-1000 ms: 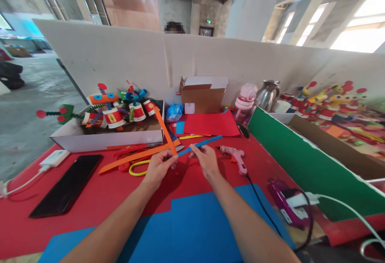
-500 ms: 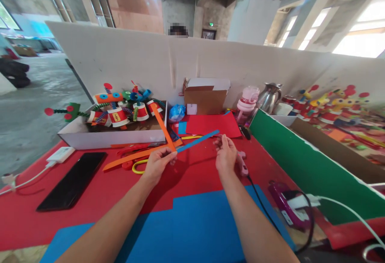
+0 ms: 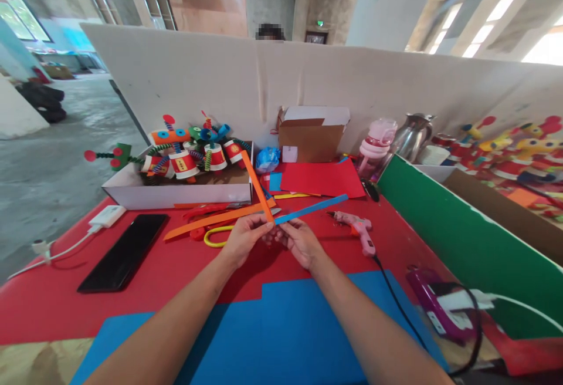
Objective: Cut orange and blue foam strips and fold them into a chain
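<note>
An orange paper strip (image 3: 256, 185) and a blue paper strip (image 3: 313, 209) meet at one end in a V shape above the red tabletop. My left hand (image 3: 247, 237) pinches the strips at this joined corner. Close against it, my right hand (image 3: 301, 240) has its thumb and fingers closed on the blue strip near the same corner. Behind my left hand lie another orange strip (image 3: 206, 221) and scissors with a yellow handle (image 3: 215, 236). A pink glue gun (image 3: 358, 229) rests on the table to the right of my right hand.
A white box (image 3: 185, 196) of paper-cup figures stands back left. A black phone (image 3: 125, 254) lies left, blue sheets (image 3: 281, 332) in front. Red paper (image 3: 323, 177), a brown carton (image 3: 311, 141) and a pink bottle (image 3: 377, 144) are behind. A green-sided box (image 3: 444, 238) and purple power strip (image 3: 440, 308) stand right.
My right hand has moved left from beside the blue strip's far end to the corner, where it now grips the strip. The whole view has shifted slightly.
</note>
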`<state>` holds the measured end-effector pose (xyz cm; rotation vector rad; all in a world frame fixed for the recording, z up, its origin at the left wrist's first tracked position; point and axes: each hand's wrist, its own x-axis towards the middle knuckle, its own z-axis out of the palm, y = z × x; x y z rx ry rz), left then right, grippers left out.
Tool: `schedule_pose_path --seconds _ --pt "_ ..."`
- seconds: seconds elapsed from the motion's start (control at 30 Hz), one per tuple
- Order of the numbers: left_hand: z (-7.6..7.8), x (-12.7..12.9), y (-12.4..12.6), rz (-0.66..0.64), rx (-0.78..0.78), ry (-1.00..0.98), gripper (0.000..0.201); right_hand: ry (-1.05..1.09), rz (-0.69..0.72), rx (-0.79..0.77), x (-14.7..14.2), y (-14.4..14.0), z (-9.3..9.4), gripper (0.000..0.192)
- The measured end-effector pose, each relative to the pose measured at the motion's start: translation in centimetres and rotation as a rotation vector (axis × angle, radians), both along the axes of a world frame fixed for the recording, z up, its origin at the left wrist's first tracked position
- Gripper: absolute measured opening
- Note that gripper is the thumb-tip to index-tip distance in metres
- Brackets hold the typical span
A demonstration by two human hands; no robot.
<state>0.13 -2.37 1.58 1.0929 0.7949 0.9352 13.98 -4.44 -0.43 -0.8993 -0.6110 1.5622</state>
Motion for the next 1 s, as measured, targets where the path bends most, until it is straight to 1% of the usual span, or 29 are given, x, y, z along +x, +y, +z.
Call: schedule_pose_path --seconds 0.17,0.37,0.63,0.8,1.0 --pt "-0.14 0.04 0.0 -0.001 0.061 0.05 0.03 -0.026 -0.002 0.008 -0.11 0.05 -0.16 0.032" --pt "-0.07 -0.03 -0.07 -0.011 0.079 0.074 0.029 -0.025 -0.019 -0.01 -0.26 -0.02 -0.05 0.031" --pt "-0.06 0.26 -0.21 0.045 0.033 0.049 0.031 -0.017 0.0 0.042 -0.22 -0.45 0.44 0.035" --pt "-0.44 0.29 -0.11 0.102 -0.028 0.045 0.031 -0.073 -0.006 0.021 -0.34 -0.29 0.22 0.033" --pt "-0.59 0.08 -0.04 0.045 0.018 0.066 0.028 -0.14 -0.049 0.024 -0.51 -0.3 0.26 0.031"
